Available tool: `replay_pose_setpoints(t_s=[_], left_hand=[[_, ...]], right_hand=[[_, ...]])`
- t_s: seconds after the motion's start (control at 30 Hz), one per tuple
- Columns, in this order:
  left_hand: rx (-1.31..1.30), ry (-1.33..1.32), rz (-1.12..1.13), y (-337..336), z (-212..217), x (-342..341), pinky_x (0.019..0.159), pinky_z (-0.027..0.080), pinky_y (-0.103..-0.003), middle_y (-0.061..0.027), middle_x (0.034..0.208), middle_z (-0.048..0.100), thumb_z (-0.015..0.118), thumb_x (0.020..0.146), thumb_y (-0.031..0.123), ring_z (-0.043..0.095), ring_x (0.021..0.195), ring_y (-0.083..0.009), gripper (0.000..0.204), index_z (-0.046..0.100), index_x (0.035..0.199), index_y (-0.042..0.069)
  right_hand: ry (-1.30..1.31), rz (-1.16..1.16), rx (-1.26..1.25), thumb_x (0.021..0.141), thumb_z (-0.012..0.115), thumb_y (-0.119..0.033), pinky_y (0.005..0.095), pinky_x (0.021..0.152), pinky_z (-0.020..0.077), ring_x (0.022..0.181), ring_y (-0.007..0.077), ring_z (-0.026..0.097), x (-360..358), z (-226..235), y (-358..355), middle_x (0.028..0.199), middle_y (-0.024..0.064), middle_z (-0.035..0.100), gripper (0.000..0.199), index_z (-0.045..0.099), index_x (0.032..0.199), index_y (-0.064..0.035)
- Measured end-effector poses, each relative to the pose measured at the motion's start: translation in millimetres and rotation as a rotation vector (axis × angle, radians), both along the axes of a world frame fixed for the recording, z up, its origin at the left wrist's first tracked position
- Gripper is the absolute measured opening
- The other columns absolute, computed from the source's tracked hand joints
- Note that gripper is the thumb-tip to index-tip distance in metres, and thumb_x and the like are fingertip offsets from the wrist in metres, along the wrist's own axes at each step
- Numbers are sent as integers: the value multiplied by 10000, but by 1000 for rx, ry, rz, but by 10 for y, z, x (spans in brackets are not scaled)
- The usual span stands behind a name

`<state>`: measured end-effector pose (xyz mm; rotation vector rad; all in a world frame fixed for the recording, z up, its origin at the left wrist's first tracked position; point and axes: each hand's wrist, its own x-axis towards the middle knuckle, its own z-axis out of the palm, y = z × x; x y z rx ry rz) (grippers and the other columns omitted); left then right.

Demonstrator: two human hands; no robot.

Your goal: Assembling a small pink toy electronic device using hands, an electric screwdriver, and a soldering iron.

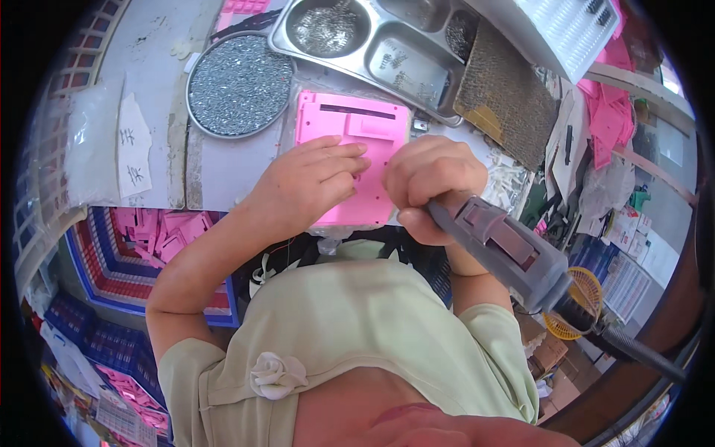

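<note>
A pink plastic housing with a dark slot and small holes lies on the worktable in front of me. My left hand rests across its left half, fingers stretched out and slightly bent over the surface. At its right edge my right hand is closed around the front end of a grey electric screwdriver. The tool slants up toward the lower right, where its black cord leaves the body. The screwdriver's tip is hidden by my right hand.
Behind the housing stand a round metal dish full of small screws and a compartmented steel tray with small metal parts. A brown textured board leans at the right. A blue-edged crate of pink pieces stands below the table's left side.
</note>
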<state>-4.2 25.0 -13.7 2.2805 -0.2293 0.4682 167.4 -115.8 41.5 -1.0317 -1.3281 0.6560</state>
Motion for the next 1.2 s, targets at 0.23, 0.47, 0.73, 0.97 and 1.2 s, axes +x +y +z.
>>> replay_pose_setpoints(t_s=[0.23,0.47,0.73,0.97,1.2], left_hand=[[-252,-3,135,7,73,-38,1029,515,-470,-112,1130,738,724,875,83,690,1121,-292,169,685,1034,38],[-175,-76,333,154,189,-143,973,549,-444,-108,1041,750,771,825,73,720,1001,-275,183,691,987,45],[-196,-25,354,234,151,-221,983,532,-444,-100,1024,758,772,813,93,723,1003,-263,151,714,948,57],[-118,-104,331,312,149,-234,939,548,-448,-96,975,749,816,754,82,728,929,-247,216,692,929,58],[-62,-118,315,336,222,-284,916,557,-445,-93,959,739,831,746,87,729,909,-234,235,681,924,52]], right_hand=[[525,231,72,853,808,-155,326,501,447,520,182,528,120,500,190,640,46,580,274,635,1024,-29],[384,228,109,948,726,-244,269,436,440,459,121,505,-109,476,543,591,-36,513,248,517,1009,-125],[567,232,126,879,775,-140,347,490,433,536,204,520,-201,470,607,606,65,546,235,581,950,-27],[412,173,-2,944,717,-225,303,459,456,457,131,515,-258,480,687,582,-31,532,239,510,1014,-129],[558,147,-53,912,723,-142,344,534,452,547,155,511,-319,495,662,646,45,533,298,482,1068,-61]])
